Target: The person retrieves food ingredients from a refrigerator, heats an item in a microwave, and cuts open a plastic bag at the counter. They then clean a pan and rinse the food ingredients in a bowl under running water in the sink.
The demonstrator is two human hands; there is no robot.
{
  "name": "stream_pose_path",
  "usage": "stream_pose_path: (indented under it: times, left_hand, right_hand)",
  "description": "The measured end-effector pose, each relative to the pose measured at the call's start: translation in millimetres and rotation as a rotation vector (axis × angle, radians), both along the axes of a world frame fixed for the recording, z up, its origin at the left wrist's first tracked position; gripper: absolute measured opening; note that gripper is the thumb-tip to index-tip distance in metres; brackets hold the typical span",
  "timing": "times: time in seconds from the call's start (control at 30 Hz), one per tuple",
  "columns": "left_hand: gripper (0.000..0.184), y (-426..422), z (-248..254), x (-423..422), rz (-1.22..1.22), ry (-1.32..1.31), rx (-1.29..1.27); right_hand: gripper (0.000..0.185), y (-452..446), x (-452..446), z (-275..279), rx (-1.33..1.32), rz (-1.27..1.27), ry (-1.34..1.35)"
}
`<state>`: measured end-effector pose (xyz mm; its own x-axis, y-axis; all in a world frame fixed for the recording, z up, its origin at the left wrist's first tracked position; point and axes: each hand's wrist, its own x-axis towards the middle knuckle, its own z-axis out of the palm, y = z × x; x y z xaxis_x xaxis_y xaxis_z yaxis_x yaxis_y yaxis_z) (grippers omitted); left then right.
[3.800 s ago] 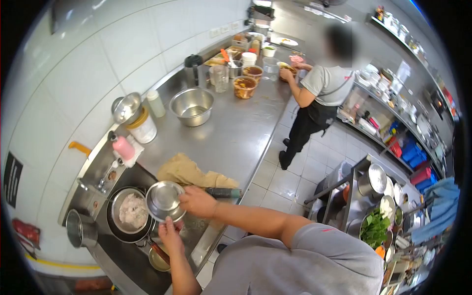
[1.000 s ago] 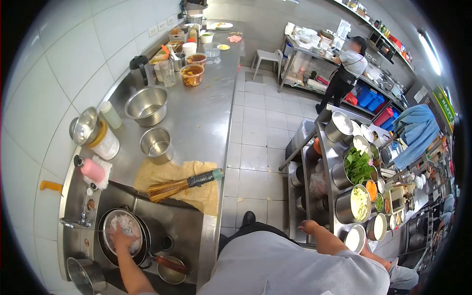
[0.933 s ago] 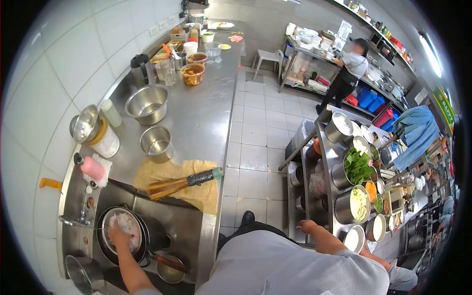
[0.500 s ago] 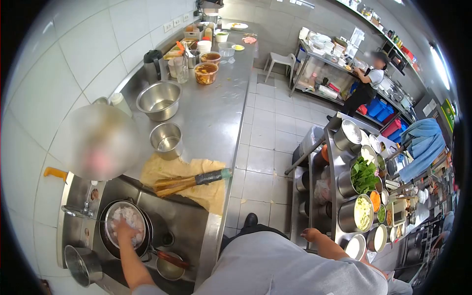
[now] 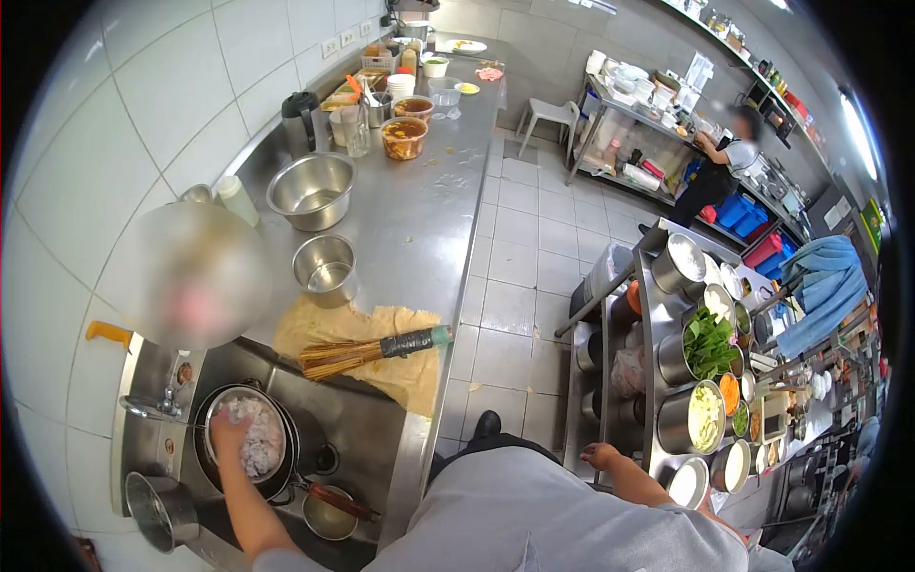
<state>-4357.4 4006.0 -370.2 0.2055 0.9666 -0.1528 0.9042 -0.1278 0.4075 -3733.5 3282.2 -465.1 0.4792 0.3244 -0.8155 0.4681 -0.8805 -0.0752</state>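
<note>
Working among pale pinkish pieces (image 5: 265, 443), seemingly raw meat: one left hand (image 5: 228, 431), fingers sunk in the heap; whether clamped or apart cannot be told. Change: a moment ago the hand sat mid-heap; it has shifted toward the upper left, baring more pieces, which suggests handling in place. Location of pieces: one metal bowl (image 5: 271, 477), set within one dark pan (image 5: 291, 439), in one sink (image 5: 367, 434). Number of pieces: too jumbled to count.

Beside the pan: one drain (image 5: 327, 459); one brown handle (image 5: 341, 501), passing over one small round vessel (image 5: 329, 525). Above, one faucet (image 5: 151, 408); to the side, one deep metal container (image 5: 160, 510).

One right hand (image 5: 600, 456): slack, fingers loosely parted, nothing seen in it, near one metal cart (image 5: 652, 329) carrying many pots, one heaped with leafy greens (image 5: 710, 345).

On the counter (image 5: 429, 238): one stick brush (image 5: 372, 351) upon one tan cloth (image 5: 412, 388); one small steel pot (image 5: 325, 275); one large steel bowl (image 5: 313, 193); two tubs of reddish-brown liquid (image 5: 405, 141).

Farther off: one white stool (image 5: 550, 118); one co-worker (image 5: 726, 170).
</note>
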Motion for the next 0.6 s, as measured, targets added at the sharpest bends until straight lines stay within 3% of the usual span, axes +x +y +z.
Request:
stream_pose_path:
  times: [0.07, 0.2, 0.27, 0.37, 0.43, 0.5, 0.6]
  left_hand:
    - [0.064, -32.4, -11.3, 23.3, 0.121, 0.201, 0.375]
    - [0.051, -26.9, -32.4, 4.2, 0.107, 0.249, 0.432]
    - [0.042, -21.1, -19.8, -8.0, -0.015, 0.022, 0.361]
    - [0.033, -34.7, 20.5, -8.5, -0.066, 0.013, 0.313]
    - [0.027, -34.8, 8.8, -17.3, -0.065, -0.013, 0.284]
    - [0.021, -32.8, -4.6, -23.4, -0.063, -0.039, 0.255]
    - [0.016, -29.5, -5.4, -25.2, -0.065, -0.069, 0.428]
  right_hand:
    - [0.059, 6.7, 0.4, 0.8, -0.011, 0.043, 0.001]
    - [0.060, 4.5, 9.1, -5.1, 0.019, 0.136, -0.034]
    - [0.060, 12.4, 12.7, 1.7, 0.007, 0.057, -0.005]
    - [0.055, 14.3, 14.6, -2.3, 0.044, -0.003, -0.042]
    - [0.051, 12.8, 17.1, -11.5, 0.092, 0.024, -0.107]
    - [0.062, 15.9, 16.4, -13.7, 0.018, 0.007, -0.015]
    - [0.062, 18.9, 17.4, -12.7, 0.003, 0.077, 0.010]
